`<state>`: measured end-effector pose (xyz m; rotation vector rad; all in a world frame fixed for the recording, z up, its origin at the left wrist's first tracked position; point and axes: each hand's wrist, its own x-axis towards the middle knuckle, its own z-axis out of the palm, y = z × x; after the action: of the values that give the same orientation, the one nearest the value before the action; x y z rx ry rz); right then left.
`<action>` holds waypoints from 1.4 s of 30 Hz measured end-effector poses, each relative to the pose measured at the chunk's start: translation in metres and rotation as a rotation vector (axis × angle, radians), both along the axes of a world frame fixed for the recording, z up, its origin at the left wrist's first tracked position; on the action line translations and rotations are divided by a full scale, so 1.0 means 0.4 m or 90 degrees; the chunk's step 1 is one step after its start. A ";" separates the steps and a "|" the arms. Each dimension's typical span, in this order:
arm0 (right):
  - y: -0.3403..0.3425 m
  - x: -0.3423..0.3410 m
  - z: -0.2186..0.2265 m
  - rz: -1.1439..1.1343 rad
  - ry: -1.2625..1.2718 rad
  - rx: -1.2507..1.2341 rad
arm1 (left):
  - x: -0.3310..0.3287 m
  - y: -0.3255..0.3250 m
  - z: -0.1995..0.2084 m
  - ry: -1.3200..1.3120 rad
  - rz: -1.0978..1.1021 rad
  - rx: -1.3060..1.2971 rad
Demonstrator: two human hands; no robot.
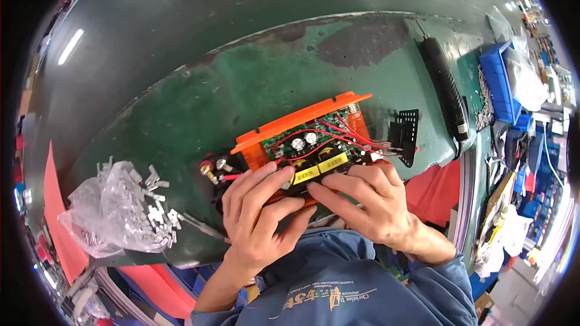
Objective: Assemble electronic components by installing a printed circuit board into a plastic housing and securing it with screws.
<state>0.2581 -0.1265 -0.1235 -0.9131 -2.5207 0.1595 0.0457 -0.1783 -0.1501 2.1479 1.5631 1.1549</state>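
Note:
An orange metal housing (302,122) with a green circuit board (311,139) inside lies on the bench in front of me, tilted slightly up to the right. My left hand (260,217) grips its near edge, fingers bent over the side next to two yellow-wrapped transformers (319,168). On the same edge, further right, my right hand (370,202) presses with bent fingers; what lies under the fingertips is hidden. Red wires run over the board toward a black perforated end panel (407,137), which stands off the right end. Brass-coloured terminals (208,170) stick out at the left end.
A clear plastic bag (109,205) spills small white pieces (158,220) at the left. A slim rod-like tool (202,226) lies near the front edge. At the right rest a black electric screwdriver (444,81) and a blue bin (500,81). Pink sheets hang by the bench edge.

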 end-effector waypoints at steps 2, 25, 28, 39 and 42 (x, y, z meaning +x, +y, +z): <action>0.006 -0.016 0.005 0.062 -0.022 0.009 | -0.006 -0.003 0.007 -0.017 0.023 0.006; 0.025 0.072 0.032 0.079 -0.034 0.015 | -0.067 0.060 0.191 0.037 0.002 0.038; 0.024 0.060 0.009 0.078 0.005 0.007 | -0.018 0.187 0.194 0.134 -0.040 -0.015; 0.035 0.068 -0.002 0.077 -0.013 0.021 | 0.046 0.356 0.197 0.509 -0.312 -0.146; 0.032 0.069 -0.008 0.064 0.010 0.029 | 0.056 0.367 0.194 0.543 -0.343 -0.098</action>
<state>0.2859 -0.1135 -0.1268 -0.7644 -2.5463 0.1395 0.0680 -0.0314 -0.0724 2.8511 1.0895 -0.0804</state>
